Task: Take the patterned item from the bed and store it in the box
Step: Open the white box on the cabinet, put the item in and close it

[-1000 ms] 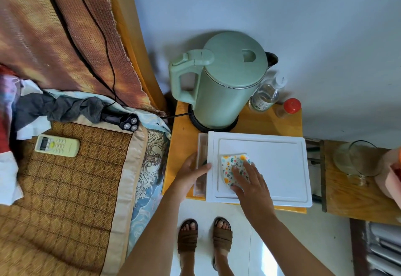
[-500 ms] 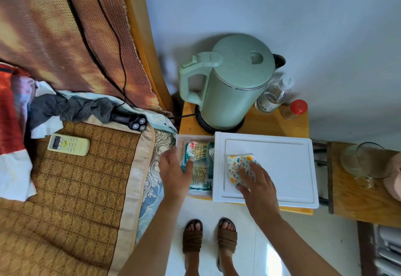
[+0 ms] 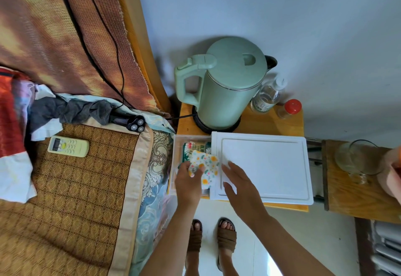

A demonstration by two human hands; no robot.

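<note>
The patterned item [image 3: 207, 165], a small white cloth with orange and green prints, hangs over the open left end of the clear plastic box [image 3: 176, 163]. My left hand [image 3: 188, 180] pinches its left edge between thumb and fingers. The box's white lid [image 3: 264, 167] is slid to the right and covers most of the box. On the lid's left part rests my right hand [image 3: 237, 185], flat with fingers spread and nothing in it. Inside the box I see green and red packets [image 3: 194, 146], partly hidden by the cloth.
A green electric kettle [image 3: 223, 82], a clear bottle [image 3: 268, 95] and a red-capped jar [image 3: 290, 108] stand behind the box on the small yellow table [image 3: 271, 124]. The bed [image 3: 76, 189] at left holds a remote [image 3: 68, 146] and a shaver [image 3: 135, 123]. A glass [image 3: 358, 158] stands at right.
The box was slid open to the left under the lid. The patterned item moved from the lid, under my right hand, into my left hand over the opening.
</note>
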